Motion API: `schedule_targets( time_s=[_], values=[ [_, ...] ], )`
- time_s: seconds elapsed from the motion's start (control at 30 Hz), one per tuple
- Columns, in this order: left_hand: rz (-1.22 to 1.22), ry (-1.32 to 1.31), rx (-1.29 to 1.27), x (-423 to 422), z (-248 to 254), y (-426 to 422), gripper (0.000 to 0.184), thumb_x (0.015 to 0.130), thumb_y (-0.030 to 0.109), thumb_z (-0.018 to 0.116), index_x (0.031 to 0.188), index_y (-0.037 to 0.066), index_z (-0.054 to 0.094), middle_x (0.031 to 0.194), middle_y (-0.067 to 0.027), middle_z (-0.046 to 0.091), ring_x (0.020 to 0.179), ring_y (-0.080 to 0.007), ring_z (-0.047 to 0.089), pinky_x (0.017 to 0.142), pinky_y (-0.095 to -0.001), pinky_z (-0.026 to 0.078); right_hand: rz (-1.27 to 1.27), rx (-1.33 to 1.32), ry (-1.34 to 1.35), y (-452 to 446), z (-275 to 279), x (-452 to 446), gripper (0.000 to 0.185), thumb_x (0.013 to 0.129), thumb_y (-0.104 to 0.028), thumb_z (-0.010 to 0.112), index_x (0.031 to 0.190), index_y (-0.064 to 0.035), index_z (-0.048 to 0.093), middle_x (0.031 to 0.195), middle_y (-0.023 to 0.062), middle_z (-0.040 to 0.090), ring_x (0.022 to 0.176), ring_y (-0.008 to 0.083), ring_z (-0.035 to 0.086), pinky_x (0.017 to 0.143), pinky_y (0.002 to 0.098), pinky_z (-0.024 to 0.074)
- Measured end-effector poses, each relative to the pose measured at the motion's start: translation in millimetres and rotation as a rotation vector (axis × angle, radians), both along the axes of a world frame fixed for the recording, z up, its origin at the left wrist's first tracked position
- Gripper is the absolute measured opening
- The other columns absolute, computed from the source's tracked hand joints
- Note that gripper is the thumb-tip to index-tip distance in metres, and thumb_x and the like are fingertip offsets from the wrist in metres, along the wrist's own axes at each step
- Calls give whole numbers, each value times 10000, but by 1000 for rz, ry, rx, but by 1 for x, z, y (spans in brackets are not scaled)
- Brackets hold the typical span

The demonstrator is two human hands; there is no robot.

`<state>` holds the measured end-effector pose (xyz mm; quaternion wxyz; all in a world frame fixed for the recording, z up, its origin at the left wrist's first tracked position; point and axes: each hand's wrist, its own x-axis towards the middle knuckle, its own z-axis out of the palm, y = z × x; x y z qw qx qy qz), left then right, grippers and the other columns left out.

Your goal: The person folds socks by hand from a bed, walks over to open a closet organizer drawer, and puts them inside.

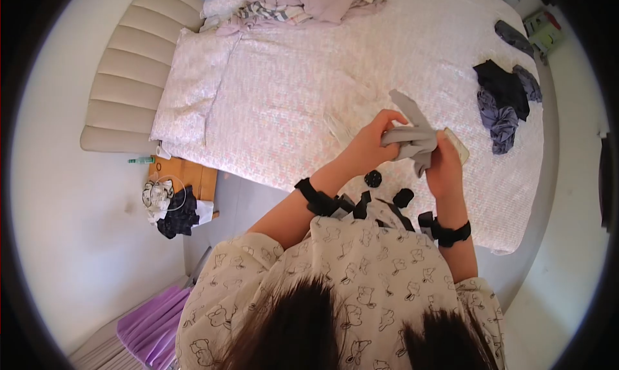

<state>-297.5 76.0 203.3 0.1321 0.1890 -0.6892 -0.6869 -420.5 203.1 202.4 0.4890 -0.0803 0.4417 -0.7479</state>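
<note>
At far left stands a padded beige headboard (126,80); lower down lies a purple cloth (155,328); just right of these is a wooden bedside stand (198,173) with a green bottle (140,160) near its left edge and a heap of white and dark cloth (179,209) over its front; a pillow (187,86) lies at the headboard end of the bed (277,99), with crumpled bedding (316,2) along the far side; the left hand (373,143), above the bed, has its fingers gripping a grey cloth (412,138), which is bunched between the two hands, one narrow end sticking up; the right hand (445,170) has its fingers closed on the cloth's other side; a pale rectangular object (458,145) shows just beyond that hand, whether touching I cannot tell; farther right, a black garment (506,86) and a dark grey garment (500,128) lie rumpled together on the bed.
</note>
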Motion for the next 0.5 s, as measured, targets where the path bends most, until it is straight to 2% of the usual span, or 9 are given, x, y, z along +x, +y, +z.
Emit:
schedule_targets(
  time_s=[0.07, 0.13, 0.17, 0.2, 0.27, 0.3, 0.33, 0.4, 0.5],
  values=[
    [89, 28, 62, -1, -5, -2, 351, 757, -35, 495, 1078, 86, 416, 754, 1, 486, 679, -76, 478, 599, -217, 394, 42, 2, 47, 3, -1, 6, 309, 925, -285, 394, 967, -15, 539, 882, 47, 572, 816, 131, 526, 660, 249, 413],
    [175, 48, 126, -2, -5, -4, 335, 757, -47, 486, 1063, 76, 426, 765, -1, 494, 663, -69, 477, 579, -197, 386, 153, 70, 387, 5, -1, 10, 273, 918, -244, 426, 991, -9, 544, 919, 39, 558, 795, 110, 508, 631, 219, 397],
    [162, 59, 119, 0, -5, -3, 293, 759, -44, 485, 1026, 69, 447, 784, -2, 507, 680, -63, 478, 587, -194, 386, 151, 78, 691, 8, -3, 10, 258, 899, -185, 461, 1076, -14, 538, 1014, 33, 535, 786, 89, 475, 658, 218, 389],
    [148, 61, 119, 5, -6, 1, 251, 760, -41, 484, 989, 62, 467, 802, -3, 520, 696, -56, 478, 595, -191, 385, 146, 86, 680, 11, -4, 12, 258, 899, -185, 461, 1076, -14, 538, 1014, 33, 535, 786, 89, 475, 658, 218, 389],
    [131, 90, 136, 10, -7, 1, 216, 762, -42, 480, 954, 59, 480, 808, 0, 523, 696, -50, 474, 592, -186, 380, 62, 114, 1179, 9, -2, 4, 302, 876, -136, 484, 1157, -29, 512, 1096, 22, 502, 789, 73, 436, 694, 220, 383],
    [120, 115, 163, 11, -8, 2, 183, 765, -43, 477, 919, 55, 493, 814, 4, 525, 696, -44, 470, 590, -181, 375, 41, 167, 863, 11, 5, 4, 355, 861, -107, 482, 1212, -56, 489, 1104, 25, 509, 854, 78, 439, 741, 213, 371],
    [104, 112, 174, 13, -7, 4, 183, 765, -43, 477, 919, 55, 493, 814, 4, 525, 696, -44, 470, 590, -181, 375, 30, 184, 861, 15, 5, 1, 355, 861, -107, 482, 1212, -56, 489, 1104, 25, 509, 854, 78, 439, 741, 213, 371],
    [75, 94, 214, 15, -6, 5, 166, 766, -44, 471, 896, 56, 498, 834, 8, 532, 709, -42, 472, 602, -181, 375, -39, 143, 522, 18, 3, -8, 360, 855, -89, 482, 1214, -68, 493, 1080, 32, 532, 903, 92, 448, 750, 203, 364],
    [35, 77, 234, 17, -13, 11, 167, 768, -43, 471, 898, 59, 496, 837, 9, 523, 722, -49, 475, 621, -193, 383, -107, 100, 478, 15, 0, -10, 328, 868, -68, 459, 1192, -61, 506, 1031, 38, 550, 892, 91, 486, 768, 219, 388]
  ],
)
